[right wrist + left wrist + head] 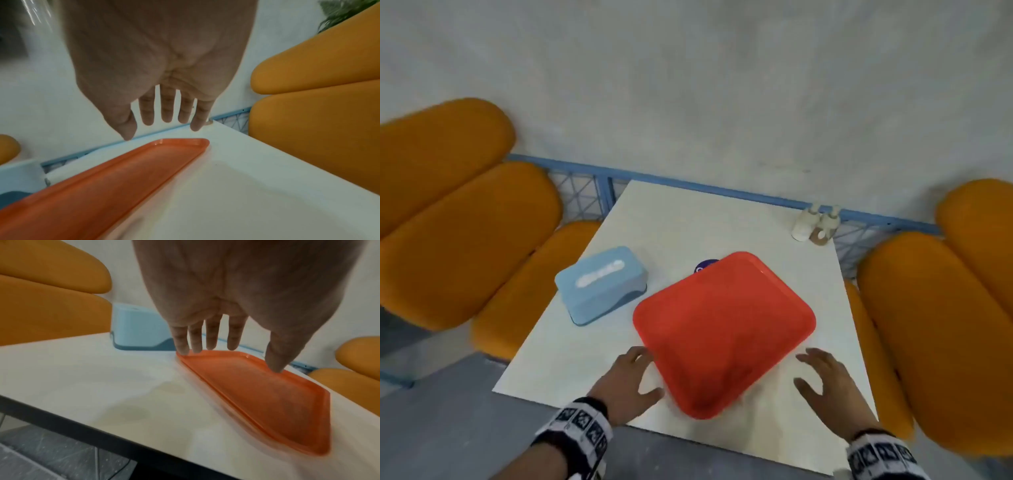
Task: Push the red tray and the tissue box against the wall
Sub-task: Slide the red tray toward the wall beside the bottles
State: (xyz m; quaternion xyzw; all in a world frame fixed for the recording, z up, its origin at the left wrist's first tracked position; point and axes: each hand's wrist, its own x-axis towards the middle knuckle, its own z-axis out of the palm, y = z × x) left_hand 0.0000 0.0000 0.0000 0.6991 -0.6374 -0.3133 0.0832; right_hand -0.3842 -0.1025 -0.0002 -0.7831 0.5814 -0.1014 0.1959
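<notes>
An empty red tray (724,329) lies turned at an angle on the white table (681,222), near its front edge. My left hand (631,380) is at the tray's left edge with fingers spread, fingertips (183,348) touching the tray (267,394) rim. My right hand (825,380) hovers with spread fingers just right of the tray (102,175), not touching it. The light blue tissue box (601,284) stands left of the tray, apart from the wall; the tissue box (139,331) shows behind my left fingers.
Two small pale bottles (813,224) stand at the table's far right corner by the blue rail (705,188) along the grey wall. A dark blue round thing (705,265) peeks out behind the tray. Orange padded seats (455,212) flank the table on both sides.
</notes>
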